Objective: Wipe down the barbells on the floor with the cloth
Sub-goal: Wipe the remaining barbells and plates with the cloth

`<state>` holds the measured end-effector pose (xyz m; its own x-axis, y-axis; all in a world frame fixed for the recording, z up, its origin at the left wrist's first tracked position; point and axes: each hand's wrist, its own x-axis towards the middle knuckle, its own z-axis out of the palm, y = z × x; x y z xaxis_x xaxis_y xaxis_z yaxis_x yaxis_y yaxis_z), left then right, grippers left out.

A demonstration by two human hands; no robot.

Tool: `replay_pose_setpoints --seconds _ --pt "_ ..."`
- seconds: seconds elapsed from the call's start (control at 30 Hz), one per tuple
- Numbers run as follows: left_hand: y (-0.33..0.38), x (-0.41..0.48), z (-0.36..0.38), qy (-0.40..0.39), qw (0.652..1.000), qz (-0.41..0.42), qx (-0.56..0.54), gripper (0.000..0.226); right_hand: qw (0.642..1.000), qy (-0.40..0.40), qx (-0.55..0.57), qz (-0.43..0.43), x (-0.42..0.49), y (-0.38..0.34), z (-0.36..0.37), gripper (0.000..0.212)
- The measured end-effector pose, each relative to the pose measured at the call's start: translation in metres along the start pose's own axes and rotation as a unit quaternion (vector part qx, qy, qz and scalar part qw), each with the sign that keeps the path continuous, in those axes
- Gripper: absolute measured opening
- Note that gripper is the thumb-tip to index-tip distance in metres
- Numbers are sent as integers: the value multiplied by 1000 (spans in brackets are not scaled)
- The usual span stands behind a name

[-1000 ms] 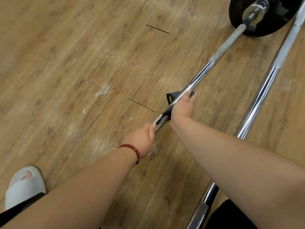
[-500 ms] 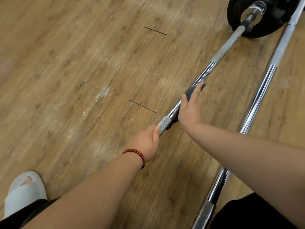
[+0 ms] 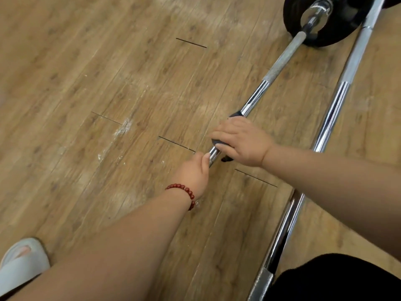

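Near the middle of the frame, the right hand [image 3: 243,144] curls over a dark cloth [image 3: 235,115] wrapped round the nearer barbell [image 3: 280,64], its fingers closed on cloth and bar together. Just below it the left hand [image 3: 193,170], with a red bead bracelet [image 3: 184,191] at the wrist, grips the bare steel with its thumb lying along it. This bar runs to a black plate [image 3: 291,22] at the upper right. A second barbell [image 3: 332,114] lies beside it on the wooden floor [image 3: 108,61]. A pale slipper [image 3: 19,263] shows lower left.
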<state>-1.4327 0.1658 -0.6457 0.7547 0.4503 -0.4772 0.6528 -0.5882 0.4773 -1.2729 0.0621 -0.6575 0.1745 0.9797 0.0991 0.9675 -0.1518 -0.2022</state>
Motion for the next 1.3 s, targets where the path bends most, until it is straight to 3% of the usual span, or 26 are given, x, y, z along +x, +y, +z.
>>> replay_pose_setpoints --seconds 0.03,0.1,0.17,0.27,0.37,0.53,0.67,0.77,1.0,1.13,1.23,1.3 --pt "2 -1 1 -2 1000 -2 2 38 1000 -22 -12 -10 2 15 -6 44" --pt "5 -2 2 -1 1000 -4 12 39 997 -29 -18 68 7 39 -18 49" --pt "8 -4 4 3 1000 -6 16 41 991 14 -9 136 7 40 -13 50" --pt "12 -6 6 2 1000 -13 6 42 997 54 30 48 -5 4 8 39" --pt "20 -9 6 -12 999 -29 6 43 998 4 43 -44 -14 17 5 41" --pt "42 -15 -3 -54 996 -65 28 47 976 1 63 206 -14 55 -14 41" --pt "47 -13 -9 -95 990 -93 42 52 990 -36 93 96 -20 5 -7 40" --pt "45 -10 -10 -104 989 -94 46 52 993 -61 88 55 -20 14 -15 38" --pt "26 1 -17 -149 986 -61 49 57 967 -65 76 234 1 35 -14 38" --pt "27 13 -22 -143 989 -12 24 50 982 -45 54 177 -22 -1 -7 45" --pt "40 32 -22 -137 991 5 -5 31 985 -94 26 141 -19 4 -11 58" --pt "47 42 -23 -132 990 36 -14 26 977 -104 29 186 -10 23 -20 59"
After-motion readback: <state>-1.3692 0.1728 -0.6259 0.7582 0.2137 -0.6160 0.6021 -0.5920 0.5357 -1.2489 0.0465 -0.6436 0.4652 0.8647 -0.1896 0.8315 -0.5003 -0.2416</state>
